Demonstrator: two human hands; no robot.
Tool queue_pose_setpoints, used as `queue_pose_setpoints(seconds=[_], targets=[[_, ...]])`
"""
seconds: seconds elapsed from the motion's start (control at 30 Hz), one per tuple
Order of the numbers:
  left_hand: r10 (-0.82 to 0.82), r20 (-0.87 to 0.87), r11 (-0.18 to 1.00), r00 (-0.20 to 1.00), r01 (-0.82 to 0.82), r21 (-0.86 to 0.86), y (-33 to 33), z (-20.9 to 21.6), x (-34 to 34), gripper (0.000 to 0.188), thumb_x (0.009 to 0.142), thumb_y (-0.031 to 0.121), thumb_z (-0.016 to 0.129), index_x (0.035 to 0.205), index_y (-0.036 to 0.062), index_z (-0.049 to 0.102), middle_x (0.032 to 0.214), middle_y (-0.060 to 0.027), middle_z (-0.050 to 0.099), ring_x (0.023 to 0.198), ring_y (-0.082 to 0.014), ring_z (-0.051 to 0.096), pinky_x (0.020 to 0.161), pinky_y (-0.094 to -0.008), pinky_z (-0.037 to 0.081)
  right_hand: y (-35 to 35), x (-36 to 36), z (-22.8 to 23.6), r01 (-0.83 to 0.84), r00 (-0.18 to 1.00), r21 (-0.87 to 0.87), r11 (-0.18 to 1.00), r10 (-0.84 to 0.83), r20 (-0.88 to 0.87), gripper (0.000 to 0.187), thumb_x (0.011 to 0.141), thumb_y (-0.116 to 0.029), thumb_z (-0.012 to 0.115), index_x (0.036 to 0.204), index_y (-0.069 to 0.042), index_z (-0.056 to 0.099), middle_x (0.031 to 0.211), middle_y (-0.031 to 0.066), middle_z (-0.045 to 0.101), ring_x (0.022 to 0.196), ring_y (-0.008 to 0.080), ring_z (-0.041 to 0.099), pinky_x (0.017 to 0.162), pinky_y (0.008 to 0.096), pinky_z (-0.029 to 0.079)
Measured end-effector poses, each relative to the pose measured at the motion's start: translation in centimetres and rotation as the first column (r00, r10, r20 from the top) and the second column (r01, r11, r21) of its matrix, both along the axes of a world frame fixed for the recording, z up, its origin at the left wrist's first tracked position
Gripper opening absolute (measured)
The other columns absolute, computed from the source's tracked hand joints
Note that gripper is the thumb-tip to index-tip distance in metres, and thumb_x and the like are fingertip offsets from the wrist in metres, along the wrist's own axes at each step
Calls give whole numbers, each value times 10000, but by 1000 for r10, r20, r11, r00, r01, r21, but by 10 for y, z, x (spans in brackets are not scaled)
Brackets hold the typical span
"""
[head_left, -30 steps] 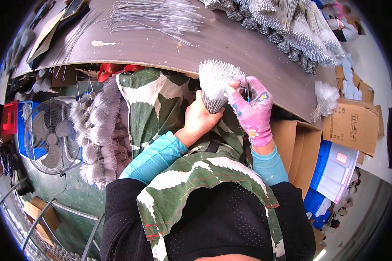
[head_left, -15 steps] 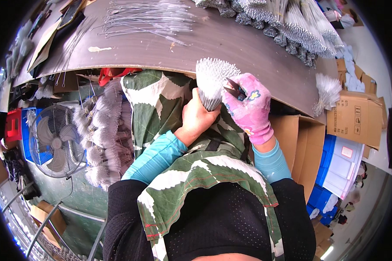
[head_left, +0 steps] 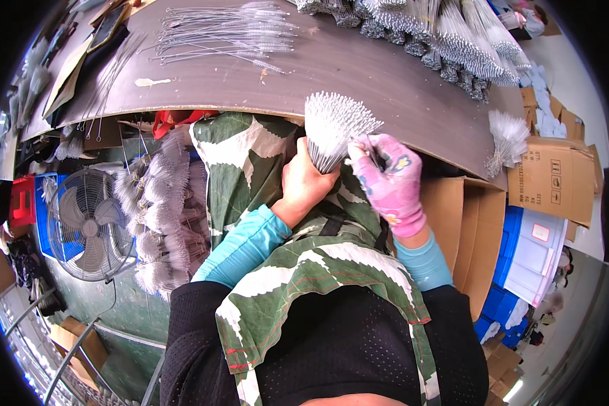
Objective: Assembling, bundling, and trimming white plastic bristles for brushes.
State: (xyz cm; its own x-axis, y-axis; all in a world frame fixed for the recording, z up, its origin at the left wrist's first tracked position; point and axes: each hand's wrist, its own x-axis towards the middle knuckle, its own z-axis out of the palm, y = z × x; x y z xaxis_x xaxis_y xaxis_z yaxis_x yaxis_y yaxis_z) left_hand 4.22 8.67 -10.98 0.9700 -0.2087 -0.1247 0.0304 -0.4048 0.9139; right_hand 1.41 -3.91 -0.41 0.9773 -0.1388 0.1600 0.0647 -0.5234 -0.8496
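Observation:
My left hand (head_left: 307, 181), bare, is wrapped round a bundle of thin wire brushes (head_left: 336, 125). Their pale tips fan out at the top, over my lap by the table's near edge. Close against the bundle's right side is my right hand (head_left: 391, 177), in a pink flowered glove. Its fingers are closed round a small dark tool with pointed jaws, like pliers, now mostly hidden by the glove. Whether the tool touches a wire I cannot tell.
Loose wire brushes (head_left: 230, 34) lie on the brown table (head_left: 210, 84), with stacked brush bundles (head_left: 413, 27) at its far right. Hanging bundles (head_left: 166, 203) and a fan (head_left: 90, 227) are at left. Cardboard boxes (head_left: 551, 183) and blue crates (head_left: 504, 271) stand at right.
My right hand has turned and shifted slightly, so the dark jaws seen before against the bundle are now mostly hidden. The left hand keeps its hold on the bundle.

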Motion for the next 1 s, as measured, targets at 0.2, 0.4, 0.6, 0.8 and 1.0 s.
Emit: queue_pose_setpoints(seconds=[0.2, 0.4, 0.6, 0.8, 1.0], targets=[[-4, -22, 999, 1000, 4, 36, -2, 5, -3, 631, 698, 309, 730, 1157, 50, 383, 885, -224, 633, 824, -415, 623, 716, -469, 496, 12, 3, -6, 98, 987, -156, 983, -76, 142, 135, 807, -42, 682, 900, 47, 642, 764, 64, 654, 703, 79, 588, 662, 245, 488], [-28, -3, 998, 1000, 28, 64, -3, 6, -4, 690, 689, 295, 732, 1205, 45, 350, 890, -231, 630, 817, -422, 622, 720, -478, 496, 18, 3, -5, 131, 977, -282, 950, -76, 197, 202, 733, -53, 721, 901, 19, 636, 786, 124, 653, 699, 184, 639, 661, 285, 504], [-33, -41, 997, 999, 36, 72, -1, 8, -4, 696, 684, 291, 729, 1210, 52, 341, 893, -233, 629, 826, -420, 623, 729, -476, 496, 25, 14, -9, 171, 958, -407, 897, -55, 280, 191, 693, -68, 717, 829, -21, 590, 739, 123, 600, 631, 278, 599, 608, 324, 487], [-37, -37, 995, 999, 41, 91, -1, 15, -2, 685, 697, 302, 719, 1215, 54, 346, 902, -222, 633, 835, -412, 625, 739, -467, 494, 9, 9, -16, 96, 985, -82, 992, -83, 151, 76, 795, -13, 651, 823, 1, 581, 763, 2, 588, 669, 62, 537, 604, 222, 451], [-42, -22, 995, 999, 44, 91, -2, 11, -3, 684, 708, 301, 710, 1229, 52, 343, 905, -225, 631, 814, -410, 627, 716, -475, 495, 15, 5, -14, 153, 979, -97, 983, -137, 153, 150, 783, -11, 677, 921, 10, 623, 775, 29, 627, 679, 63, 567, 624, 228, 468]])
